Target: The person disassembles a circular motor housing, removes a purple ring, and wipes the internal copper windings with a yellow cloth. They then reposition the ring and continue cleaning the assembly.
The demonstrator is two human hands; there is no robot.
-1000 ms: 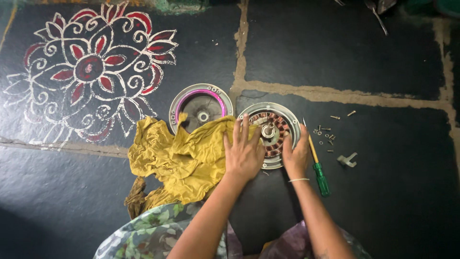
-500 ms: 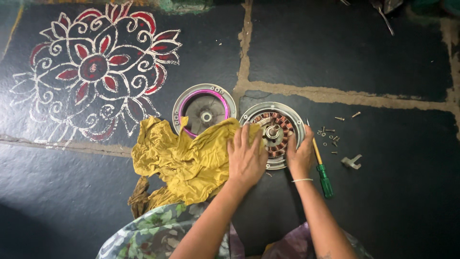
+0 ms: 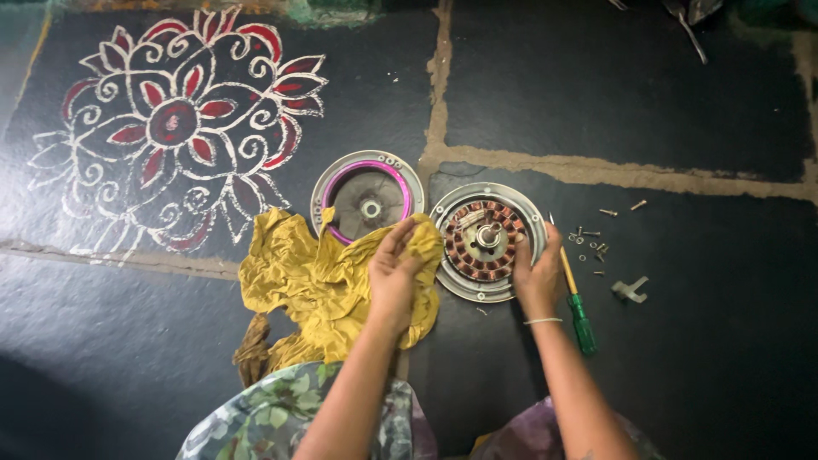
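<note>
Right hand (image 3: 537,277) grips the right rim of a round metal motor disc (image 3: 487,241) lying flat on the dark stone floor (image 3: 639,102), fingers curled closed over its edge. This disc, with copper windings ringed around a short centre shaft that points up at the camera, is the landmark for everything else. Left hand (image 3: 396,277) rests just left of the disc, fingers bunched closed on a crumpled yellow cloth (image 3: 315,290), with the cloth's edge touching the disc's left rim. So the disc lies between the two hands, the right one already on it and the left one just beside.

Up and to the left of the disc, nearly touching it, lies one second round cover (image 3: 367,203), hollow side up, with a pink inner ring. Just right of the disc lies one screwdriver (image 3: 573,294), yellow shaft and green handle, its long axis running toward the person, handle nearest. Farther right is a scatter of small screws (image 3: 590,240), roughly eight, and one small metal bracket (image 3: 630,290). Well to the upper left of the disc, a white and red flower pattern (image 3: 175,119) is drawn on the floor.
</note>
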